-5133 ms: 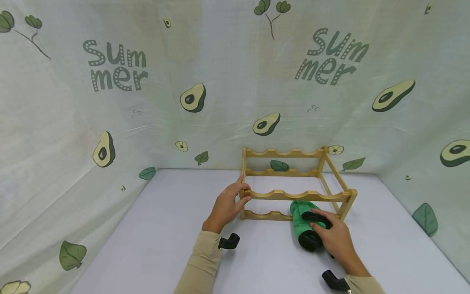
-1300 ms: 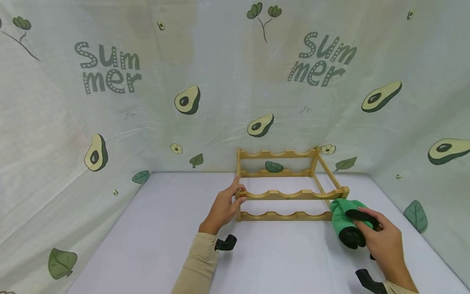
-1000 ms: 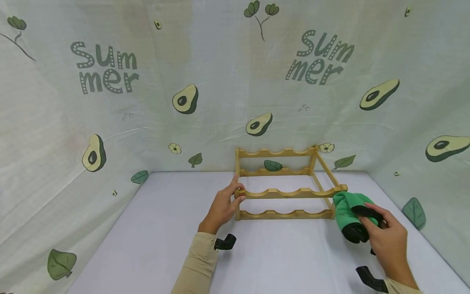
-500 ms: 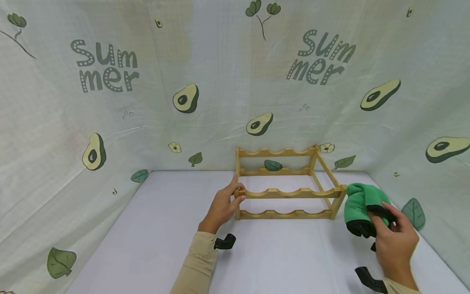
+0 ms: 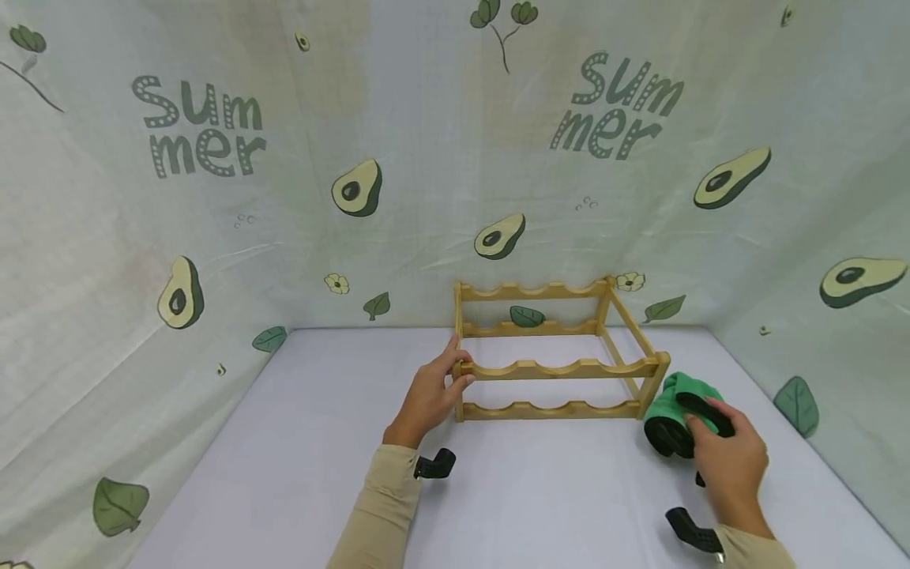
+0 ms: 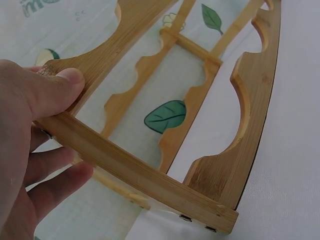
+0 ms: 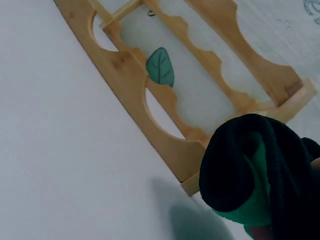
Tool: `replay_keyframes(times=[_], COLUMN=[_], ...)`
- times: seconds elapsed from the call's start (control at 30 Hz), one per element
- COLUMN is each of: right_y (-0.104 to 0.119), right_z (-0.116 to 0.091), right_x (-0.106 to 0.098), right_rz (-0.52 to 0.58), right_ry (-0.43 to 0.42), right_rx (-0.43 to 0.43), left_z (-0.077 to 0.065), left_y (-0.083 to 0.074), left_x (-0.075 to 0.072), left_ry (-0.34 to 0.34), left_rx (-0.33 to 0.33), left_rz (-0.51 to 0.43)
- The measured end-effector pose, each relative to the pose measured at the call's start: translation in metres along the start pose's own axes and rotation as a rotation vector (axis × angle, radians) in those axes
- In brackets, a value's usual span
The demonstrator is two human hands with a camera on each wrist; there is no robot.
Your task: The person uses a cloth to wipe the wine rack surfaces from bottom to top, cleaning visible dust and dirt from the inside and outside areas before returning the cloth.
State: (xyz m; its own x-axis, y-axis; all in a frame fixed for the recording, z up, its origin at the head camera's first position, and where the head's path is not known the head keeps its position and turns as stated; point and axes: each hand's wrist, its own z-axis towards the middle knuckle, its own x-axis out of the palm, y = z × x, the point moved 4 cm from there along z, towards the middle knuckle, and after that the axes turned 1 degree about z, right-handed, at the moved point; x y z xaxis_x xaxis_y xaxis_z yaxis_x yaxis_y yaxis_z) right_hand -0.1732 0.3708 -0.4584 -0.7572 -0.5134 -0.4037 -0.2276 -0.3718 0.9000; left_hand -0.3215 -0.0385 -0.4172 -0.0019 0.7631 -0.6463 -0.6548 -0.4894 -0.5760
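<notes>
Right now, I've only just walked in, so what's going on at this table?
A person has both bare hands at work around a wooden wine rack standing on a white table. The left hand grips it at the upper front left. The right hand holds a bunched green cloth with black edging by the right front leg; I can't tell whether the fabric touches the wood. Behind hangs an avocado-print sheet.
</notes>
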Motion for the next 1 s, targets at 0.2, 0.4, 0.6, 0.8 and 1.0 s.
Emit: replay_keyframes(times=[0.2, 0.4, 0.6, 0.8, 1.0], right_y=[-0.004, -0.001, 0.011, 0.030, 0.039], right_z=[-0.001, 0.002, -0.002, -0.001, 0.002], right_x=[0.021, 0.028, 0.021, 0.015, 0.012], right_rz=[-0.032, 0.150, 0.353, 0.437, 0.566], right_ry=[0.094, 0.088, 0.007, -0.048, -0.082], right_rx=[-0.003, 0.126, 0.223, 0.163, 0.159], left_z=[0.001, 0.004, 0.000, 0.001, 0.000], left_y=[-0.001, -0.002, 0.001, -0.001, -0.001], left_x=[0.002, -0.004, -0.004, -0.006, -0.008], left_ry=[0.030, 0.012, 0.040, 0.029, 0.053], left_rx=[-0.011, 0.021, 0.018, 0.038, 0.016], left_rz=[-0.046, -0.056, -0.041, -0.046, -0.056])
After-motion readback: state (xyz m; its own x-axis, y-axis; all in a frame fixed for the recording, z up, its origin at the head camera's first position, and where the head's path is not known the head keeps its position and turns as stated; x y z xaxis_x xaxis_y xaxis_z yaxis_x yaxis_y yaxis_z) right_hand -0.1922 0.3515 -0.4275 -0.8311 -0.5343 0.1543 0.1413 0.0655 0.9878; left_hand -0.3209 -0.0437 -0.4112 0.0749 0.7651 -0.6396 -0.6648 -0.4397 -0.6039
